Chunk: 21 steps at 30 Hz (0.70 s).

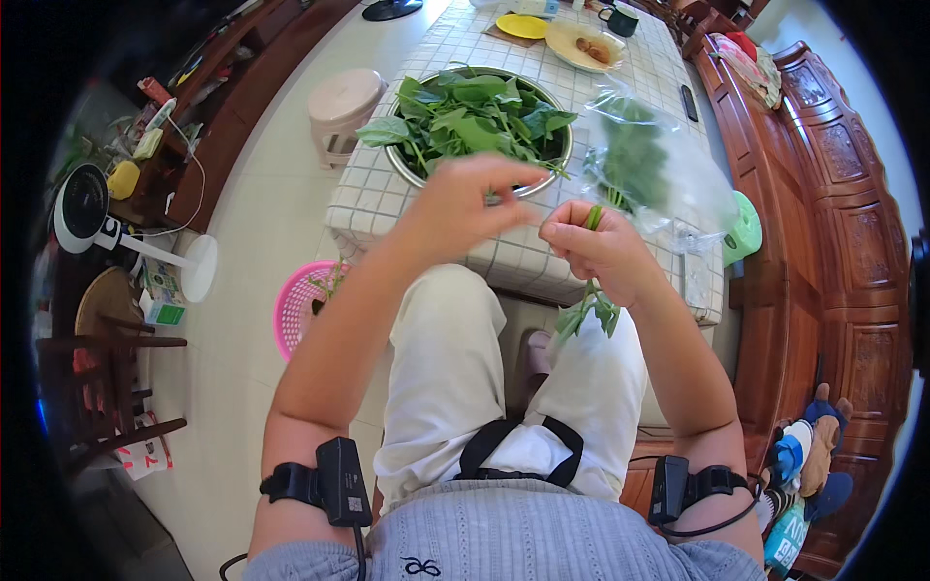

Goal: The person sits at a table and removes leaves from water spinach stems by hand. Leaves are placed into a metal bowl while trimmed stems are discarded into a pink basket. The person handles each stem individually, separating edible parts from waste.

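My right hand [599, 250] is closed around a leafy green stem [594, 217]. The stem's cut end pokes up above the fingers, and its leaves [590, 314] hang below the fist over my right knee. Just to the left, my left hand [472, 207] is blurred, with thumb and index finger apart and nothing visible between them. Behind it a stainless steel bowl [476, 70] on the table is heaped with loose green leaves [472, 116]. A clear plastic bag [686, 171] with more leafy stems [632, 152] lies right of the bowl.
The table has a checked cloth [363, 200]. Farther back are a yellow plate [522, 26], a dish [570, 54] with brown pieces and a dark mug [620, 20]. A pink basket [290, 319] with plant scraps stands on the floor at left, near a plastic stool [345, 102].
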### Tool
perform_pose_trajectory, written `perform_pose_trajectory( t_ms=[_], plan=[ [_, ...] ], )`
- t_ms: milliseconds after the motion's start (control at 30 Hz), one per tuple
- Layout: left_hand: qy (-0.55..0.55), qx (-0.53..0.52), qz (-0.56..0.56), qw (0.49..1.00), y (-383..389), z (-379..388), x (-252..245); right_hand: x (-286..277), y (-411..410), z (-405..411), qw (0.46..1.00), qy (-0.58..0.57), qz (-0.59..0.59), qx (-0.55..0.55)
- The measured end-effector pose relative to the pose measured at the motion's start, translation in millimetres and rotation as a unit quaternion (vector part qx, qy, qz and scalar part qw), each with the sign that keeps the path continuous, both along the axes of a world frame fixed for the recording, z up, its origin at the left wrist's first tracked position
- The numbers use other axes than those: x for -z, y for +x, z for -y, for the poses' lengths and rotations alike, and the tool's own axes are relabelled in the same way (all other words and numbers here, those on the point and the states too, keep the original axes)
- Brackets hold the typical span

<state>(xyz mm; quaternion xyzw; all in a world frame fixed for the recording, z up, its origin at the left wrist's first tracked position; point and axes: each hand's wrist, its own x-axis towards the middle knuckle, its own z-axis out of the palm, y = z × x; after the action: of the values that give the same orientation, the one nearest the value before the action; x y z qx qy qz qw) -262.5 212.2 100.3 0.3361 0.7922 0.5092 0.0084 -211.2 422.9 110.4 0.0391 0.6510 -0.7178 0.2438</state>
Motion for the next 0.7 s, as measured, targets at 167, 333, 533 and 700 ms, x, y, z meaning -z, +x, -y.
perform_pose_trajectory(
  t_ms=[167,333,533,700],
  plan=[
    [0.115,-0.003,0.211,0.971,62.8,23.8,2.9,-6.6,4.9,38.5,0.995,0.026,-0.018,-0.090],
    [0.163,-0.177,0.138,0.961,90.0,61.9,16.2,-17.7,11.1,70.8,0.991,0.053,-0.017,-0.119],
    [0.289,-0.329,0.240,0.866,107.1,144.2,38.2,-25.5,14.4,97.8,0.982,0.062,0.006,-0.177],
    [0.327,-0.274,0.278,0.861,132.5,169.4,33.6,-21.8,9.4,136.6,0.977,0.038,0.021,-0.210]
  ],
)
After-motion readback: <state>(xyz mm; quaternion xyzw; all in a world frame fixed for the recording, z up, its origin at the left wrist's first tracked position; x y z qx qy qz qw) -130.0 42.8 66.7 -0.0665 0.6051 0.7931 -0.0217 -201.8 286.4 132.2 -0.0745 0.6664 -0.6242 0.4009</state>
